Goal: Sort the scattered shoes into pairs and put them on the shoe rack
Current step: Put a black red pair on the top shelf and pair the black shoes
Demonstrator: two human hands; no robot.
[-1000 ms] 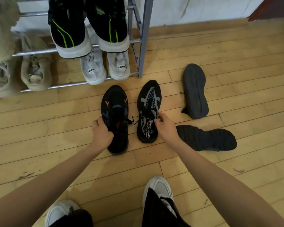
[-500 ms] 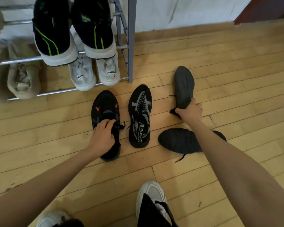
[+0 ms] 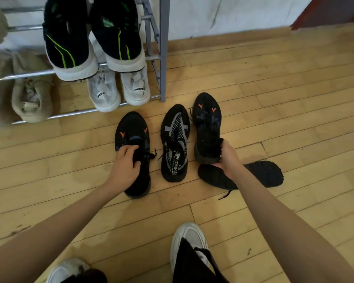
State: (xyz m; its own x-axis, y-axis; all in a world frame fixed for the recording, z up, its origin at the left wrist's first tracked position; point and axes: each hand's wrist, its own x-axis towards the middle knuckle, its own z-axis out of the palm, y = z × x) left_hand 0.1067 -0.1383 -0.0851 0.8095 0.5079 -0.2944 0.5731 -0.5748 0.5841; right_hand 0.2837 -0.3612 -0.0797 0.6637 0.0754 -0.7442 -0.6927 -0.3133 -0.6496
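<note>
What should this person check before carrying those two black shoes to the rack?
1. Pair matches: ok; left shoe and right shoe both show orange marks.
2. Left hand grips left shoe: ok.
3. Right hand grips right shoe's heel: ok.
4. Both shoes upright: ok.
5. Free spot on shoe rack: cannot tell.
6. Overturned shoe matches grey-patterned shoe: cannot tell, only its sole shows.

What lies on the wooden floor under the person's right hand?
A black shoe turned sole-up lies there. The right hand, gripping the heel of a black shoe with orange marks, and its wrist cover the sole's middle. Its upper side cannot be seen.
</note>
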